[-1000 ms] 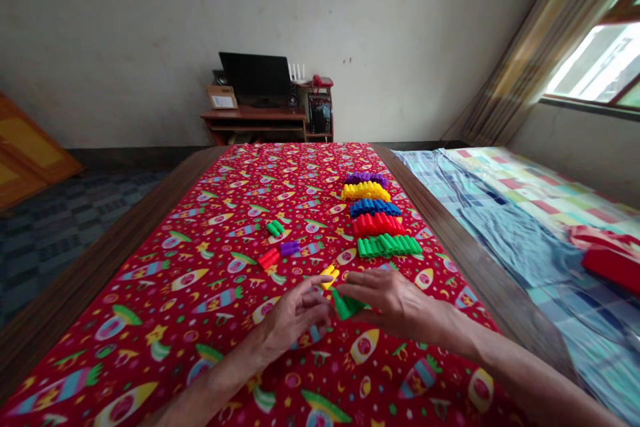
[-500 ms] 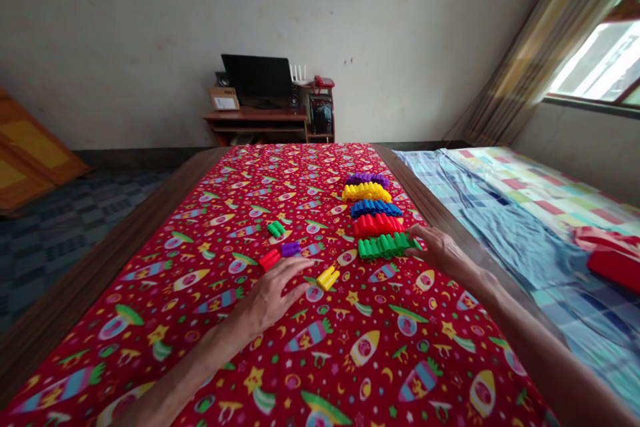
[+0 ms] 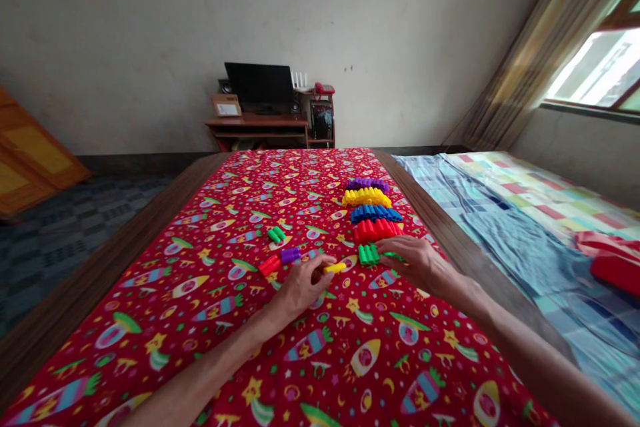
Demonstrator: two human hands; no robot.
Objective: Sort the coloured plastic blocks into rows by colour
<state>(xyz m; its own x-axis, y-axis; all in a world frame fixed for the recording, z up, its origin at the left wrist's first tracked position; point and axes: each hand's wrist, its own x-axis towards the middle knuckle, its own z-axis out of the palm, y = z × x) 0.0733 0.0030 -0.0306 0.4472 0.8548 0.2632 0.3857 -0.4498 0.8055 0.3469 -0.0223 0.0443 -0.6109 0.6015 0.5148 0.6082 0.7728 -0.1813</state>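
Observation:
My left hand [image 3: 305, 283] pinches a small yellow plastic block [image 3: 335, 267] of joined tubes between thumb and fingers, just above the cloth. Left of it lie a purple block [image 3: 291, 255], a red block [image 3: 270, 265] and a green block [image 3: 276, 234]. My right hand [image 3: 417, 260] reaches over the right part of the nearest row, made of green blocks [image 3: 369, 254]. Its fingers are stretched out and hide much of that row. Behind it stand rows of red blocks [image 3: 379, 231], blue blocks [image 3: 376, 214], yellow blocks [image 3: 367, 197] and purple blocks [image 3: 367, 184].
A red patterned cloth [image 3: 320, 347] covers the table, with dark wooden edges [image 3: 425, 203] showing. To the right is a bed [image 3: 505, 227] bearing a red item [image 3: 617, 273]. A desk [image 3: 257, 121] with a monitor [image 3: 260, 87] stands against the far wall.
My left hand has moved right and taken hold of the yellow block. My right hand has shifted left from the green row's end to over the row. The view has tilted up slightly.

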